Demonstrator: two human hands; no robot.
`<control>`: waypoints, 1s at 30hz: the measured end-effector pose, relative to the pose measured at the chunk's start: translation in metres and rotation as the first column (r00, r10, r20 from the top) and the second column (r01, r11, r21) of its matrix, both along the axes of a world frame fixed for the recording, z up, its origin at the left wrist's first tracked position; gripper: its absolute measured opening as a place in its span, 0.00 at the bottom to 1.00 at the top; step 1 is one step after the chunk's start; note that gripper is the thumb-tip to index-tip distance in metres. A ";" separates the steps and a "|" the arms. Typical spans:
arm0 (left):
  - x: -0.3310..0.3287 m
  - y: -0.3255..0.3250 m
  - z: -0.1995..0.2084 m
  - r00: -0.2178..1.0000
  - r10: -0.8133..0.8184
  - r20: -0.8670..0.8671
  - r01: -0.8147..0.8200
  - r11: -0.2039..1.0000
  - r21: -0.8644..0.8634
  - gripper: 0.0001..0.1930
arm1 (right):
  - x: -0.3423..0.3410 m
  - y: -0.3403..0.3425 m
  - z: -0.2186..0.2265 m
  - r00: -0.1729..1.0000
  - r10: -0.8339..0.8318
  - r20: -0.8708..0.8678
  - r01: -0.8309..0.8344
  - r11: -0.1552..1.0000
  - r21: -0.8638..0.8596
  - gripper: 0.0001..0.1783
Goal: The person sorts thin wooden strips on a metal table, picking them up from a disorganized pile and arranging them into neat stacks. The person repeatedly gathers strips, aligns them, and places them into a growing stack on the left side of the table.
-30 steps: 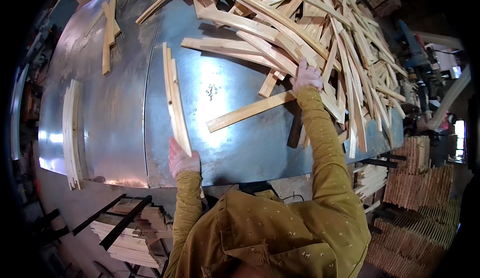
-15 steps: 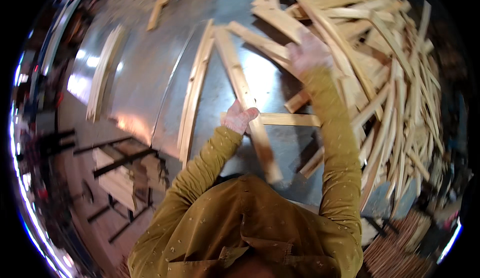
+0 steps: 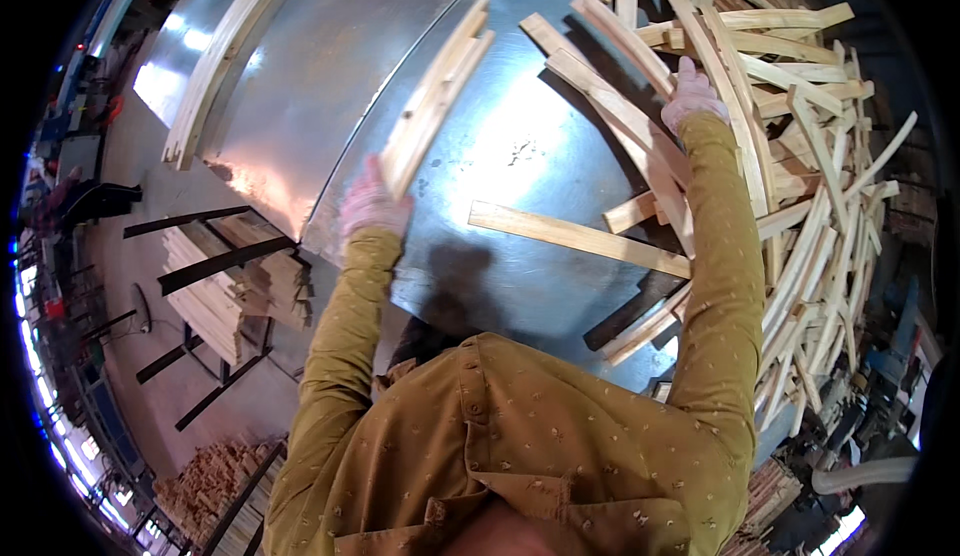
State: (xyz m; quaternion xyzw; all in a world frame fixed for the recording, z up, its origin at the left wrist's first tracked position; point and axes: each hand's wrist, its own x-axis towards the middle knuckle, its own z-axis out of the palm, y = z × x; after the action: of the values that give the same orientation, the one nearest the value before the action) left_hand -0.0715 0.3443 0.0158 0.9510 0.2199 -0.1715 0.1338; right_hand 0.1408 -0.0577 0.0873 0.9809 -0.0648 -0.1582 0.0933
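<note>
two gloved hands work over a sheet-metal table [image 3: 300,106] strewn with pale wood strips. at the far left edge of the table lies a neat stack of curved strips [image 3: 215,66], well apart from both hands. below that edge, off the table, a low rack of stacked wood [image 3: 215,291] stands on the floor beside dark metal bars.

near the front edge of the table the left hand [image 3: 372,204] is closed around the near end of a small bundle of strips [image 3: 435,96], fingers wrapped over it; the bundle runs away from the hand toward the far side of the table, crossing a seam in the metal, and its far end appears to rest on the surface. the mustard-coloured sleeve [image 3: 340,356] comes up to the hand from the lower edge.

toward the middle of the table a single flat strip [image 3: 575,239] lies alone on bare metal, running from near the centre out to the right sleeve, not touched by either hand.

further right, the right hand [image 3: 692,96] reaches into the edge of a big loose pile of strips [image 3: 800,156] that covers the right side of the table. it lies palm-down on long strips at the pile's inner edge, fingers bent over them; whether it truly grips one or only presses on them i cannot tell. the pile spills past the right edge of the table, strips crossing at all angles.
</note>
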 end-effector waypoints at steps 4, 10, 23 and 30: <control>-0.002 0.022 0.002 0.952 -0.195 0.237 0.097 0.923 0.373 0.47 | -0.003 -0.050 0.023 0.979 0.125 0.163 -0.150 0.977 0.154 0.38; 0.006 -0.053 0.086 0.574 0.084 0.814 0.519 0.731 -0.442 0.45 | -0.058 -0.047 0.102 0.928 0.050 0.369 -0.257 0.802 0.539 0.30; 0.011 0.053 0.215 0.766 -0.642 -0.039 0.613 0.747 -0.259 0.22 | -0.136 0.091 0.079 0.858 0.513 0.006 -0.316 0.520 0.794 0.34; -0.076 0.138 0.203 0.974 -0.031 -0.226 -0.139 0.705 -0.695 0.21 | -0.027 -0.030 -0.069 0.977 0.211 -0.024 -0.190 0.921 0.339 0.43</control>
State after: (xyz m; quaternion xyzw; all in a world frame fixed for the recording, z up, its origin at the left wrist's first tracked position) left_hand -0.1475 0.4820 0.2186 0.7950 0.1790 -0.3430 0.4672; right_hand 0.1140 -0.0873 0.0180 0.9786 0.0666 -0.1860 -0.0573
